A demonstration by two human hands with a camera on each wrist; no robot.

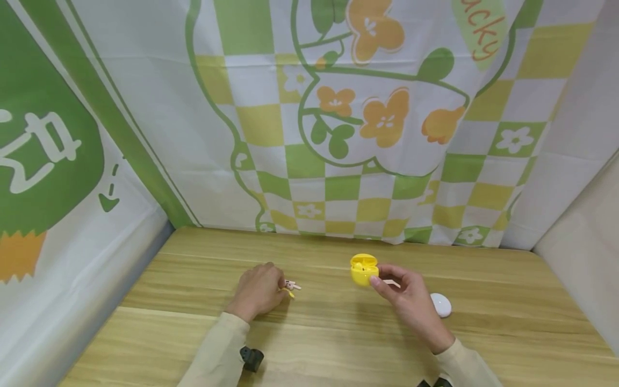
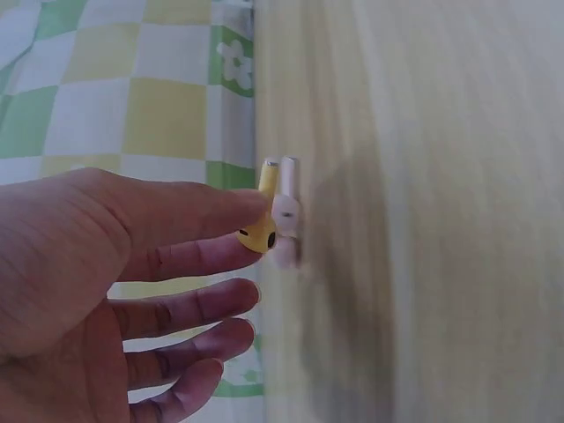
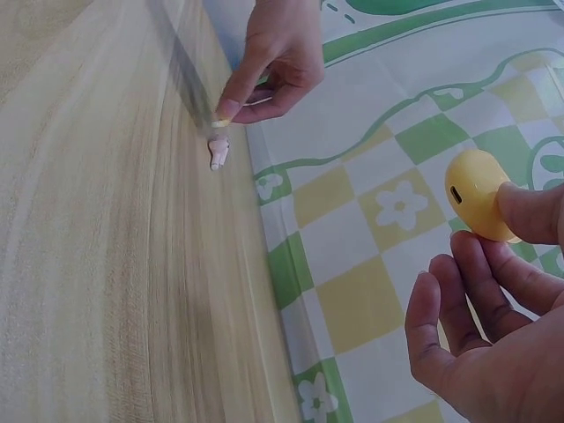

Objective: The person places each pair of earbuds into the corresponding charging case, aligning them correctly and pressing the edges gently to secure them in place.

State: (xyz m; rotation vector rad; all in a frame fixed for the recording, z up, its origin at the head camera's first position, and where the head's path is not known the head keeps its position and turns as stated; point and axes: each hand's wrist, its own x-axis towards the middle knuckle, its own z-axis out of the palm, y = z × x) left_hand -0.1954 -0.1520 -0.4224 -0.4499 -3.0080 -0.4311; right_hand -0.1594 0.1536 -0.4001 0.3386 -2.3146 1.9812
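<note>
My left hand (image 1: 258, 290) pinches a yellow earbud (image 2: 259, 231) between thumb and forefinger, its stem pointing away from the palm. Right beside it, pale pink earbuds (image 3: 218, 152) lie on the wooden table. My right hand (image 1: 411, 301) holds a yellow earbud charging case (image 1: 364, 277) by its side, above the table. The case's lid is up, and a yellow earbud (image 1: 358, 266) shows inside it in the head view. From the right wrist, only the case's outside with its dark charging port is visible.
A white rounded case (image 1: 441, 305) lies on the table (image 1: 329, 333) to the right, partly behind my right wrist. A pale thing (image 1: 390, 283) shows between the right hand's fingers. A patterned cloth (image 1: 338, 209) hangs along the table's back edge.
</note>
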